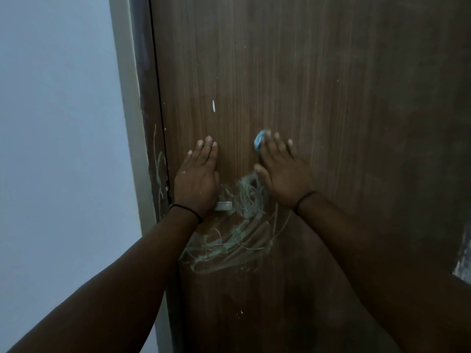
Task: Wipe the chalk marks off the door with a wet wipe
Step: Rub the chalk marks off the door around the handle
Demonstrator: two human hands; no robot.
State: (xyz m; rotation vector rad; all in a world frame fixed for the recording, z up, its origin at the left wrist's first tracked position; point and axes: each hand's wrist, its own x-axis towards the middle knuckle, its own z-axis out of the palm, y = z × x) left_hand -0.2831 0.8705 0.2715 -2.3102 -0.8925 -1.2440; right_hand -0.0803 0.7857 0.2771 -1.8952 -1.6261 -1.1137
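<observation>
Pale green chalk marks (237,230) sprawl across the brown door (318,85) nearest me, below and between my wrists. My left hand (197,174) braces flat beside the metal handle (223,206), fingers straight. My right hand (279,169) presses the wet wipe (259,141) under extended fingers, above the scribble. Wiping looks under way; next, I judge, a firm sweep down through the scrawl.
</observation>
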